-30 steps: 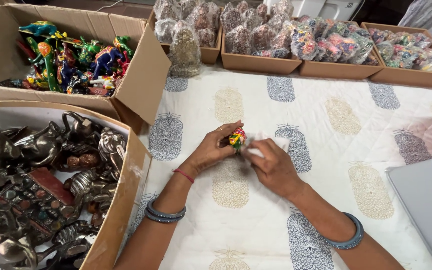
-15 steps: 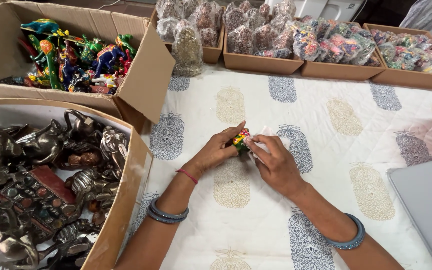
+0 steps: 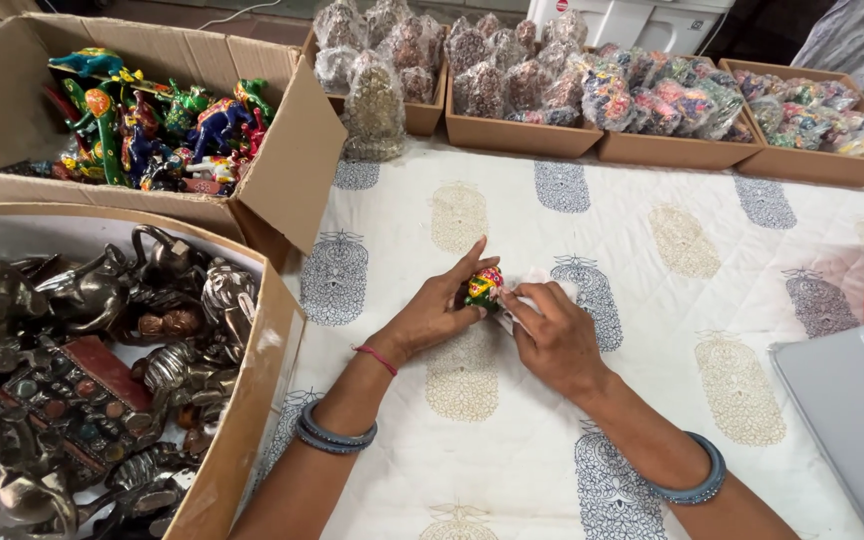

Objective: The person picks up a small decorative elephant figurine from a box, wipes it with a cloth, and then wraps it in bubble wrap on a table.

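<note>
Tablecloth (image 3: 652,300) unchanged; both hands (image 3: 442,310) still pinch painted figurine (image 3: 484,287).

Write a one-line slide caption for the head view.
Both hands, left hand and right hand, hold a painted figurine over a printed cloth between boxes.

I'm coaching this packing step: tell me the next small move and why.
Probably fold the white wrapping over the small painted figurine: the left hand pinches the figurine above the printed cloth while the right hand presses the wrap against its side.
</note>
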